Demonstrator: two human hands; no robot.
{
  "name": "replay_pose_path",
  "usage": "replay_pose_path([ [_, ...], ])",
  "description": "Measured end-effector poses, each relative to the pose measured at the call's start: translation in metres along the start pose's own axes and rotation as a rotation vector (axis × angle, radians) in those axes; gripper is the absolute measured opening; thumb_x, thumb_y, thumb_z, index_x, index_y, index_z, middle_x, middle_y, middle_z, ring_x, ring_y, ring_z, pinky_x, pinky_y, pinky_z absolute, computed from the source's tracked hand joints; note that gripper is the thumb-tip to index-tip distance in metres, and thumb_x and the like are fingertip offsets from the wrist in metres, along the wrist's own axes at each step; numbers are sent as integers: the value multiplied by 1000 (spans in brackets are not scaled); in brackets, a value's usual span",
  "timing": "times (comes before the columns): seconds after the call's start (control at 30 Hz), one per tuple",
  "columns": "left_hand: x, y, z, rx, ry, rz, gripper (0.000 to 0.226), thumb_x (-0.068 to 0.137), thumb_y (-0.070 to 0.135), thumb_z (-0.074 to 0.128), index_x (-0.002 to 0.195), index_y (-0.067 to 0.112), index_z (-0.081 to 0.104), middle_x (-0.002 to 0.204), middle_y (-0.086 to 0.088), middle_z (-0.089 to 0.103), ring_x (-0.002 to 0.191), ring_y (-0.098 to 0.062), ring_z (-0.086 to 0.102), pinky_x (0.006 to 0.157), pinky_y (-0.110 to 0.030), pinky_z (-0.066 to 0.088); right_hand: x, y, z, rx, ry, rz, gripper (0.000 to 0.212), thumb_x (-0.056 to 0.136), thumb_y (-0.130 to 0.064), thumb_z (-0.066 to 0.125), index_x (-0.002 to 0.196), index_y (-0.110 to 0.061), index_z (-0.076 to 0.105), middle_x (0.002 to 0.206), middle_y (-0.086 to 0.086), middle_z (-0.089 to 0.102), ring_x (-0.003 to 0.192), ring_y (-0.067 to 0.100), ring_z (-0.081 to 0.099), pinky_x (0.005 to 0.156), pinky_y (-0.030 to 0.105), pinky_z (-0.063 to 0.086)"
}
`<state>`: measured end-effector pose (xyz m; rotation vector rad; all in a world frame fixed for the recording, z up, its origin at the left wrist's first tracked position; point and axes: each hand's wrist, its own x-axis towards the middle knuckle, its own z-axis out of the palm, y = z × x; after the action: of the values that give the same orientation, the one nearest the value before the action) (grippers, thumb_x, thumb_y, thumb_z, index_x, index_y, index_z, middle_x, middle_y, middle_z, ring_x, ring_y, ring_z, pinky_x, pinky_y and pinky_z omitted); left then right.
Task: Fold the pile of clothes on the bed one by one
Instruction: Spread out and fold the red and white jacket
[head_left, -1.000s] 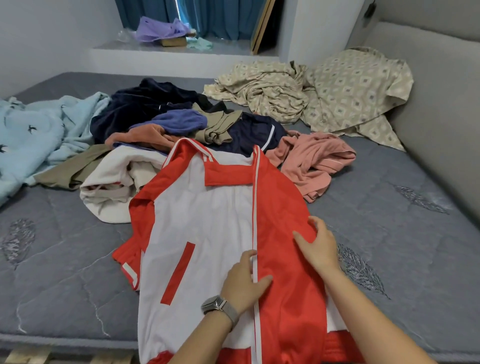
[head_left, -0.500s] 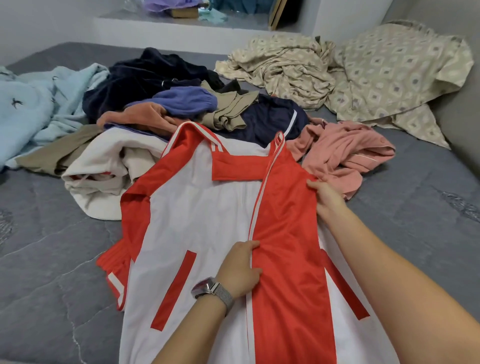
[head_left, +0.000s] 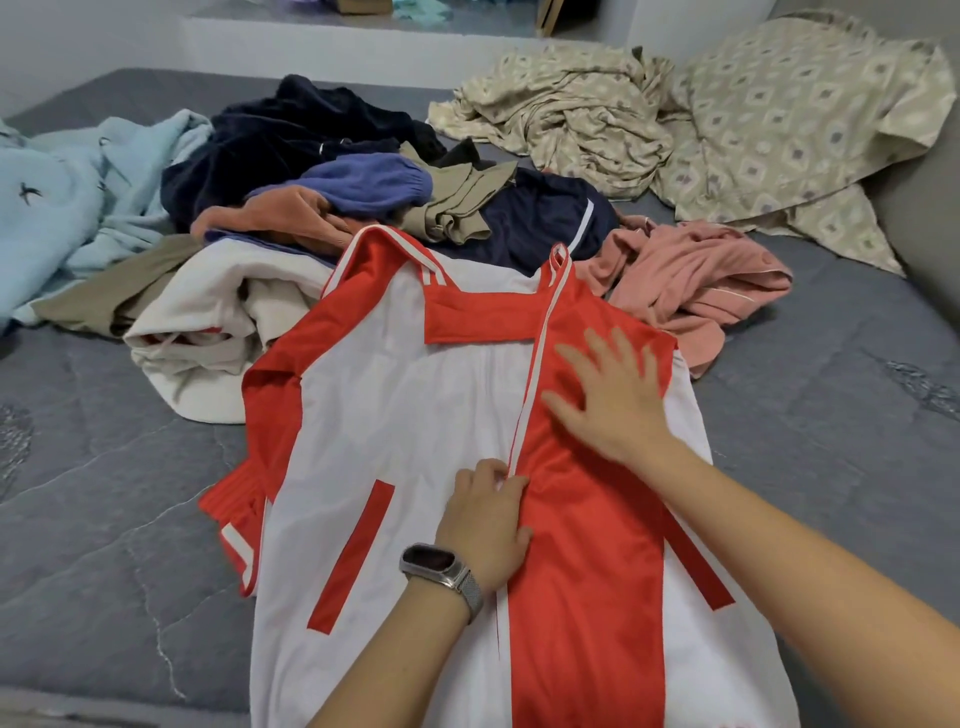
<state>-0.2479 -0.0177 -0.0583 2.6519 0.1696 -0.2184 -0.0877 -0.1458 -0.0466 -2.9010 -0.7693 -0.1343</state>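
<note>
A red and white jacket (head_left: 395, 415) lies spread flat on the grey bed (head_left: 104, 545), collar away from me, with a red panel folded over its right half. My right hand (head_left: 608, 400) presses flat on that red panel, fingers spread, just below the collar. My left hand (head_left: 485, 517), with a watch on the wrist, rests on the jacket's middle beside the white edge stripe, fingers slightly bent and holding the fabric down. Behind the jacket sits the pile of unfolded clothes (head_left: 363, 192): navy, purple, orange, olive and cream pieces.
A crumpled pink garment (head_left: 696, 280) lies right of the collar. A light blue blanket (head_left: 67, 208) sits far left. A beige patterned sheet (head_left: 727, 114) is bunched at the back right against a grey padded wall (head_left: 924, 208). A white ledge (head_left: 311, 36) runs behind the bed.
My right hand has moved from the jacket's right edge inward onto the red panel and now lies flat with fingers spread. The left hand has stayed at the middle stripe.
</note>
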Motion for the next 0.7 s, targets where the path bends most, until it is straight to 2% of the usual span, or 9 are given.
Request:
replay_pose_path([
  [0.07, -7, 1, -1, 101, 61, 21, 52, 91, 36, 54, 141, 26, 41, 146, -2, 26, 129, -24, 29, 107, -33, 32, -19, -8, 21, -59, -266, -30, 80, 80, -71, 8, 151, -35, 17, 161, 3, 11, 148, 27, 4, 117, 53, 6],
  [0.2, -22, -18, -24, 19, 321, -68, 32, 90, 29, 55, 121, 27, 62, 140, -3, 40, 124, -26, 38, 98, -36, 38, -52, -24, 28, 57, -185, 14, 85, 80, -70, -3, 152, -32, 20, 161, 3, 13, 149, 26, 7, 119, 51, 6],
  [0.27, -32, -42, -45, -44, 533, -198, 28, 88, 14, 58, 113, 20, 67, 129, -9, 50, 115, -32, 45, 90, -40, 42, -72, -37, 32, 19, -214, -61, 96, 76, -77, -18, 153, -30, 13, 161, 3, 10, 149, 26, 5, 118, 53, 4],
  [0.33, -50, -71, -64, -28, 654, -407, 35, 83, 1, 58, 113, 17, 68, 124, -14, 53, 111, -38, 44, 85, -44, 42, -86, -49, 29, -17, -268, -59, 108, 65, -76, -33, 154, -28, 8, 162, 3, 6, 149, 26, 2, 118, 53, 0],
  [0.4, -70, -103, -78, -24, 671, -680, 40, 83, 4, 60, 121, 14, 61, 129, -19, 48, 114, -41, 40, 88, -49, 40, -89, -59, 19, 44, -244, 3, 101, 71, -74, -23, 153, -28, 11, 162, 4, 8, 149, 25, 1, 118, 50, -1],
  [0.5, -89, -141, -78, -178, 444, -997, 55, 88, 32, 61, 128, -1, 45, 134, -27, 44, 123, -45, 39, 98, -49, 37, -91, -85, -2, 259, -137, 29, 70, 91, -60, 11, 150, -25, 26, 159, 5, 22, 148, 23, 10, 119, 43, 4],
  [0.57, -92, -152, -70, -177, 246, -998, 66, 89, 46, 57, 128, -5, 43, 132, -26, 47, 122, -41, 45, 98, -42, 40, -97, -105, -10, 396, -158, -6, 55, 99, -42, 35, 150, -22, 26, 158, 3, 23, 147, 19, 13, 120, 35, 6],
  [0.6, -92, -152, -66, -196, 228, -961, 65, 88, 47, 58, 125, -5, 46, 129, -25, 51, 119, -40, 50, 95, -40, 43, -101, -116, -13, 420, -184, -36, 56, 99, -35, 41, 151, -20, 24, 158, 2, 22, 147, 17, 15, 119, 31, 7],
  [0.7, -86, -157, -65, -482, 421, -913, 44, 89, 34, 60, 108, -6, 60, 114, -29, 61, 104, -42, 60, 87, -41, 48, -107, -139, -14, 389, -252, -100, 64, 97, -26, 46, 152, -14, 17, 158, 1, 20, 145, 16, 19, 116, 23, 11],
])
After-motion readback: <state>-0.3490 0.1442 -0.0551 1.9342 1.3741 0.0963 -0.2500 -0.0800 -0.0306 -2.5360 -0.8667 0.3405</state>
